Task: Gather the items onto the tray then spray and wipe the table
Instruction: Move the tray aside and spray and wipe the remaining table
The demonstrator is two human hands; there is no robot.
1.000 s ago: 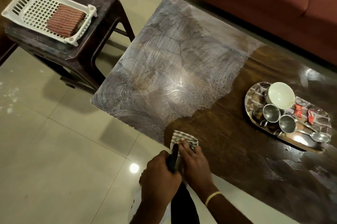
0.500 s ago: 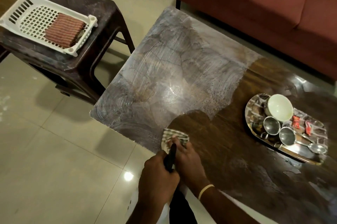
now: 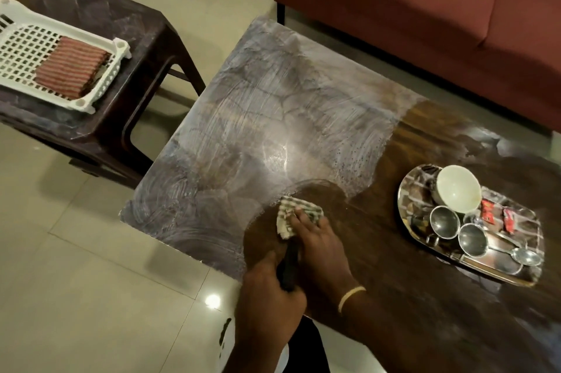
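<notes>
Table (image 3: pixel 303 117) wiping is well underway: you are keeping the dishes gathered on the tray (image 3: pixel 425 254) at 3 o'clock, and cleaner is streaking the top toward 11 o'clock, awaiting wiping. Your right hand (image 3: pixel 318 246) is pressing the cloth (image 3: pixel 288 214) under its fingers at the near edge. Your left hand (image 3: pixel 268 290) is gripping a dark handle (image 3: pixel 288 266), probably the sprayer's.

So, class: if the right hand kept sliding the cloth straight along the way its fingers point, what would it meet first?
Only tabletop, probably: the right hand presses the checked cloth with its fingers aimed up-left over the hazy film. No object shows on that line before the table's far edge.
</notes>
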